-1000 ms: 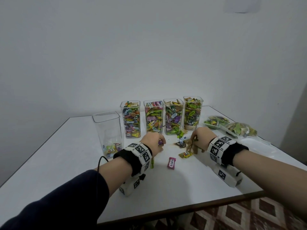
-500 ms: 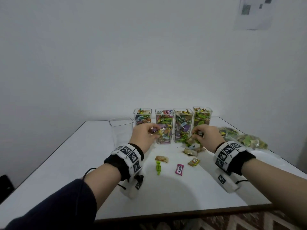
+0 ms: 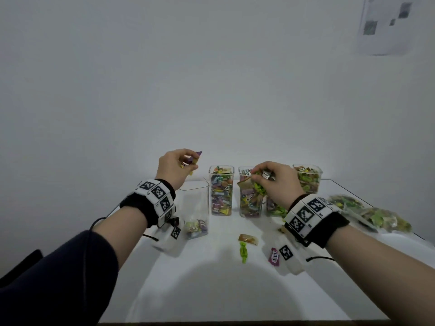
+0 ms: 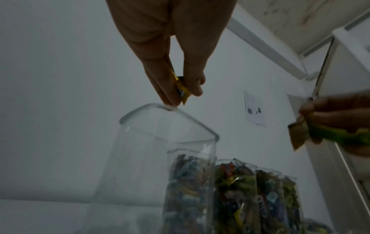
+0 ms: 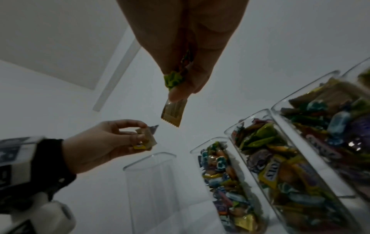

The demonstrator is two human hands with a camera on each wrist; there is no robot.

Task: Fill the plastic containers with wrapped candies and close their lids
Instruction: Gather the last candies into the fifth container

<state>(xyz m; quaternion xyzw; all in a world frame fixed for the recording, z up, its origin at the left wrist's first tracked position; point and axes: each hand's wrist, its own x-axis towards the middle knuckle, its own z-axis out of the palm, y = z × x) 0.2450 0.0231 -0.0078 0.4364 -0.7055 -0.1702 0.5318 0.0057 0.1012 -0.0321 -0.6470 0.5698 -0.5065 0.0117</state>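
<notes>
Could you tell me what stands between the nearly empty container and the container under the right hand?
One full container of candies stands between the nearly empty container and the one under the right hand, clearest in the head view.

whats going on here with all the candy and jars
A person is filling clear plastic containers with wrapped candies at a white table. The left hand holds a few candies above the nearly empty container, which has only a few pieces at the bottom. The right hand grips another bunch in front of the four full containers. A few loose candies lie on the table, with bags of candy to the right. No lids are on.
</notes>
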